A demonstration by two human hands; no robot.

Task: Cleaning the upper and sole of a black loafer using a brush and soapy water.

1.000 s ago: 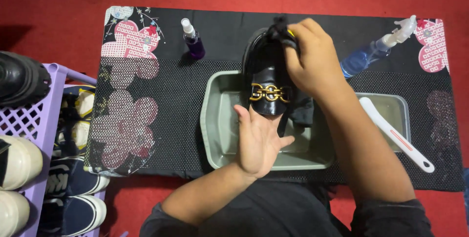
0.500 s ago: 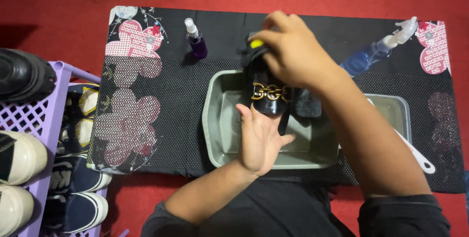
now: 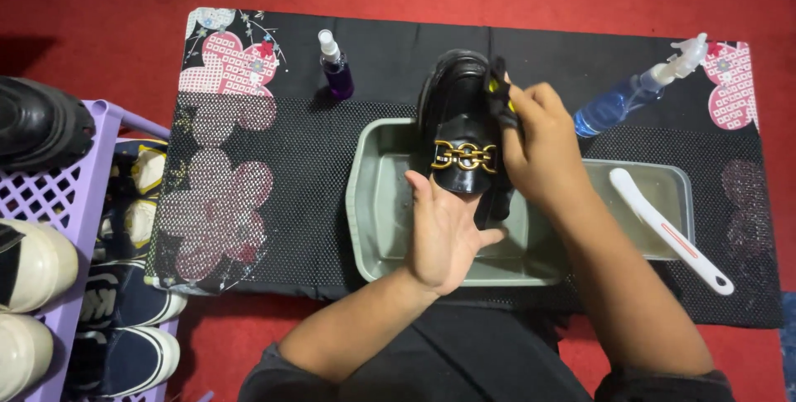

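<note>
A black loafer (image 3: 458,116) with a gold chain buckle is held over a grey tray (image 3: 371,203). My left hand (image 3: 444,232) is under the shoe's toe, palm up, supporting it. My right hand (image 3: 543,149) is at the shoe's right side, fingers closed on a small dark cloth or sponge (image 3: 499,95) with a bit of yellow showing, pressed against the shoe's upper edge.
A small purple spray bottle (image 3: 336,66) stands left of the shoe; a blue spray bottle (image 3: 634,95) lies to the right. A white brush (image 3: 667,228) rests on a second tray (image 3: 663,186). A purple rack (image 3: 58,203) with several shoes stands at left.
My right hand has moved from over the shoe's top back to its right side, uncovering the opening. The left hand and the shoe have stayed in place.
</note>
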